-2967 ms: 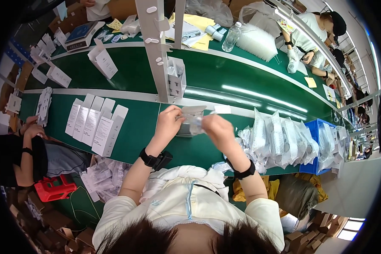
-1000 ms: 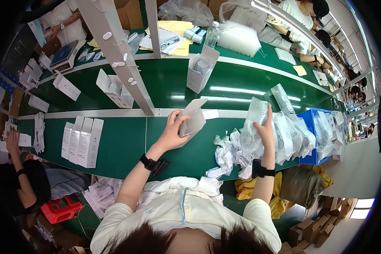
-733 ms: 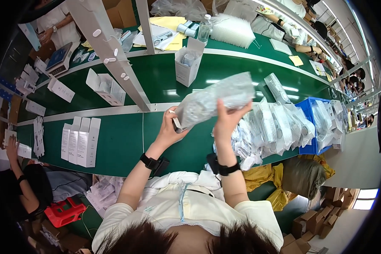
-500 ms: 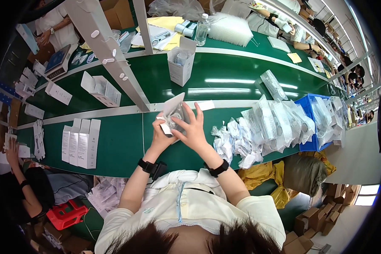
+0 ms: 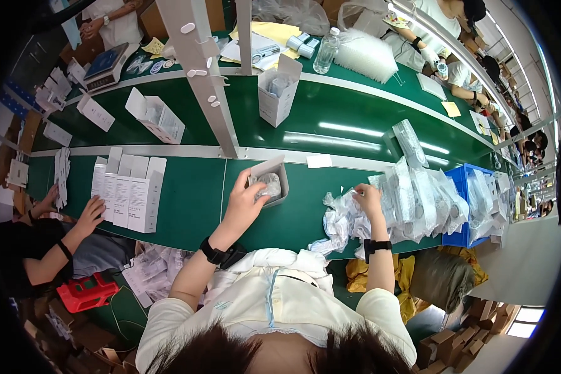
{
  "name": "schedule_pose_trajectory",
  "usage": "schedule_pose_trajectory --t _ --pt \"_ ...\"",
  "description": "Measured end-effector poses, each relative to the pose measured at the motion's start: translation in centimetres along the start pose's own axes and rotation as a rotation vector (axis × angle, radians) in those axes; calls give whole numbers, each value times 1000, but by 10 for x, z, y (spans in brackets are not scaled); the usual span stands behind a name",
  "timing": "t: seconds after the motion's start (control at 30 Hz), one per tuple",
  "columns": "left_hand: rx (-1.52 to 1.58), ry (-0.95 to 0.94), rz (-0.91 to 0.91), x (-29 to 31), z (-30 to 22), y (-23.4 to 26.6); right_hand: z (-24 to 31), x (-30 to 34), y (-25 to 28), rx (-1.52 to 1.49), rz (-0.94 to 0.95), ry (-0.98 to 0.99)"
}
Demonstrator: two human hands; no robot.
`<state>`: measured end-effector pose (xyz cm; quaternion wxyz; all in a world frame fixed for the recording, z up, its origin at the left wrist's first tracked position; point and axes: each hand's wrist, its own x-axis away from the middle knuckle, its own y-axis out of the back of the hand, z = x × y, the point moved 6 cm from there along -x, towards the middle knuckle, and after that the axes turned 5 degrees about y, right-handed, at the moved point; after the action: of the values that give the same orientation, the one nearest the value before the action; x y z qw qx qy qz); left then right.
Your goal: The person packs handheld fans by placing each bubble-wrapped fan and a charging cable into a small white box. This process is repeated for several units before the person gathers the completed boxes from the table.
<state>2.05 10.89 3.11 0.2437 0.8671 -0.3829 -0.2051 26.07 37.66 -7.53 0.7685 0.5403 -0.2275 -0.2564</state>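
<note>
An open white carton (image 5: 283, 188) stands on the green bench in front of me, its top flap raised. My left hand (image 5: 246, 198) grips its left side, the thumb reaching over the opening. Inside sits a clear plastic bag (image 5: 268, 186) around something I cannot make out. My right hand (image 5: 370, 202) is at a heap of small plastic-wrapped packets (image 5: 337, 221), its fingertips pinched at the heap's upper edge; what lies between them is too small to tell. Larger clear bags with white contents (image 5: 411, 187) are lined up just right of that hand.
A blue crate (image 5: 458, 193) holds more bags at the right. Closed white cartons (image 5: 128, 202) stand in a row at the left, where a co-worker's hand (image 5: 92, 215) touches them. More open cartons (image 5: 279, 93) stand beyond the metal rail. A grey post (image 5: 202, 75) rises ahead.
My right hand has left the carton and moved right to the packets. The carton, still in my left hand, is now lower, its opening uncovered. The co-worker's hand has reached the carton row.
</note>
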Motion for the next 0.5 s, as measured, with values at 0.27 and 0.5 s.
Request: schedule_pose_trajectory --t 0.27,0.5 --pt "73 127 -96 -22 7 10 153 11 88 -1200 -658 256" --pt "108 178 -44 -29 17 14 278 2 48 -310 -308 1008"
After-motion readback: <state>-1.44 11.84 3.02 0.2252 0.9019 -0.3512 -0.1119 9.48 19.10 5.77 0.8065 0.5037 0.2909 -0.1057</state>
